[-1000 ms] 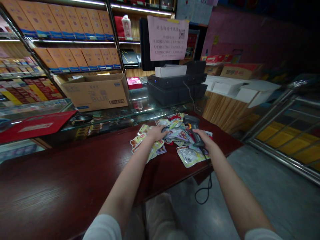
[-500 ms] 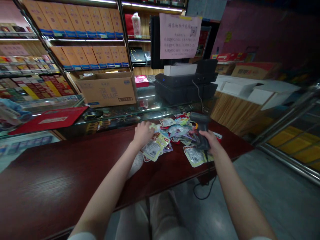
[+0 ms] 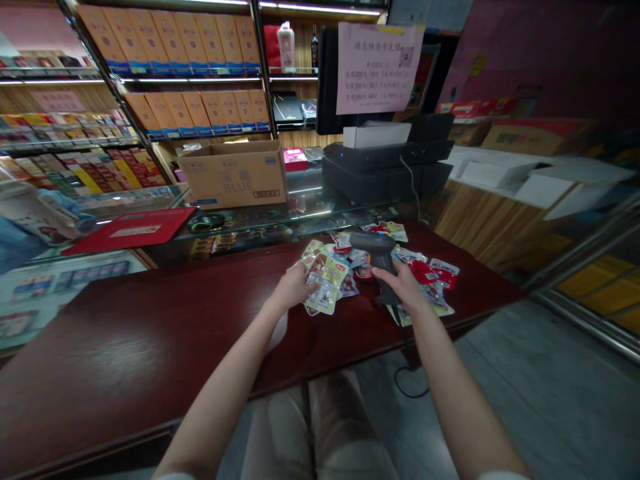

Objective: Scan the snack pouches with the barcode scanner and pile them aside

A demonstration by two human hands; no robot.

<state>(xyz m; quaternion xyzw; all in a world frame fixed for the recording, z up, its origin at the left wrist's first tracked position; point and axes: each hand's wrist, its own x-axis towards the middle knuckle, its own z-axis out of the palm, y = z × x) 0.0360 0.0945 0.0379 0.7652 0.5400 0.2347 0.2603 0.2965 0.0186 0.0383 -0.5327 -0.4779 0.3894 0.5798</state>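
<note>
My left hand [image 3: 295,287] is closed on a yellow-green snack packet [image 3: 327,283], its thumb lying over the packet's near left edge. More packets overlap beneath and behind that one. A dark handheld barcode scanner [image 3: 373,245] is in my right hand [image 3: 406,288], fingers wrapped round its handle. The scanner's head points left, above the packets in the middle. To the right of my right hand lie several more packets, among them a red packet [image 3: 445,272]. A white paper-like piece [image 3: 278,332] shows partly under my left wrist.
The dark red wooden table [image 3: 165,320] runs across the front. Behind it, a glass counter carries a cardboard box [image 3: 235,177], a red folder [image 3: 135,229], a computer mouse [image 3: 207,222] and a black register [image 3: 385,177]. A cable [image 3: 410,385] hangs below the table's front edge.
My right hand has brought the scanner left, nearer the packets by my left hand, uncovering packets on the right. My left thumb now shows over the yellow-green packet. The view has shifted slightly.
</note>
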